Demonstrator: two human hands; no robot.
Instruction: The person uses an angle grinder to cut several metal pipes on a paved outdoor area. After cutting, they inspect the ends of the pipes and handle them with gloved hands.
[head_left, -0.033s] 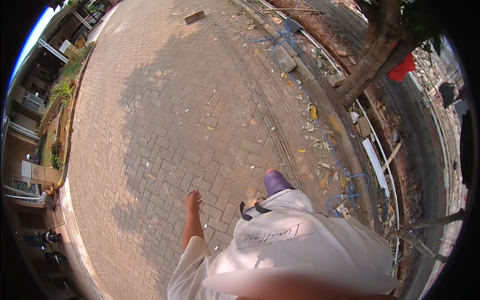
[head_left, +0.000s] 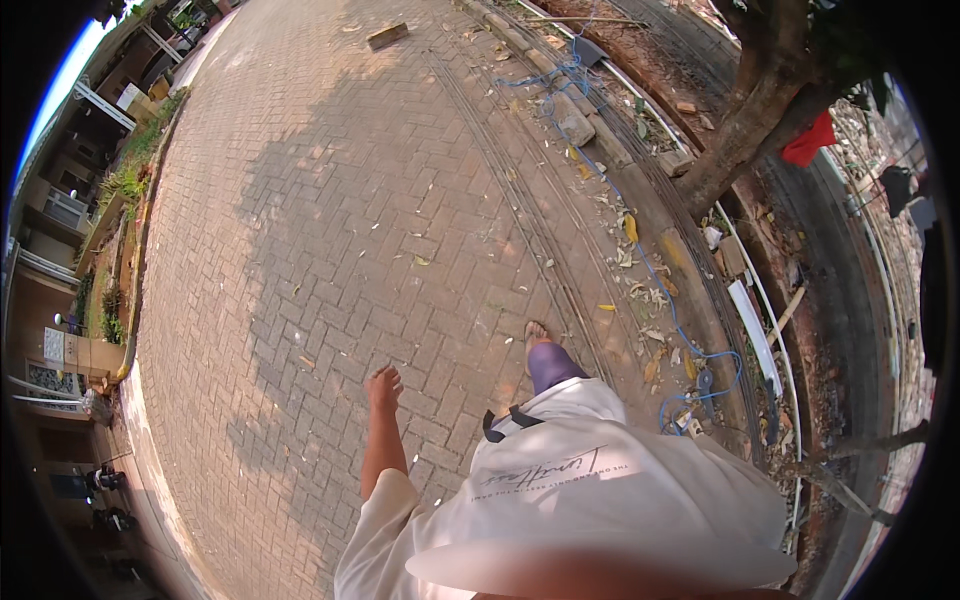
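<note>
My left hand (head_left: pixel 384 386) swings beside my body over the paved ground (head_left: pixel 330 250), its fingers loosely apart and holding nothing. My right hand is out of sight. Below me are my white shirt (head_left: pixel 600 480) with dark lettering, a black strap (head_left: pixel 508 422), and a leg in purple legwear (head_left: pixel 553 365) ending in a sandalled foot (head_left: pixel 537 332) on the pavers.
Along the right run thin rods (head_left: pixel 480 120), fallen leaves, a tangled blue line (head_left: pixel 680 320), a curb (head_left: pixel 610 140), a trench (head_left: pixel 760 250), a tree trunk (head_left: pixel 720 160) and a red cloth (head_left: pixel 808 138). A block (head_left: pixel 388 36) lies ahead. House fronts and planting (head_left: pixel 125 185) line the left.
My left hand is a little farther forward. The sandalled foot has come into sight beyond the purple legwear.
</note>
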